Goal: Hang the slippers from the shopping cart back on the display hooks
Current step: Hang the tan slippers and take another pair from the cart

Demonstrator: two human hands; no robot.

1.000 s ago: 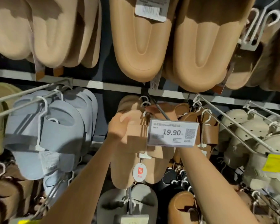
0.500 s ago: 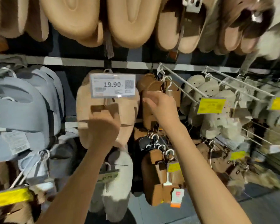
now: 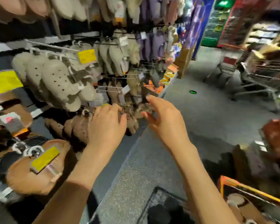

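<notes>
Head view, heavily blurred: cream perforated clogs hang on display hooks at the left, with a yellow price tag above them and brown slippers crowding the lower rack. An orange-rimmed shopping cart sits at lower right, holding tan slippers. Compared with half a second ago, the camera has swung right down the aisle and both hands have left the tan pair under the 19.90 tag. The left hand is palm-down, fingers loosely curled, empty. The right hand reaches forward, its grip spread and empty.
</notes>
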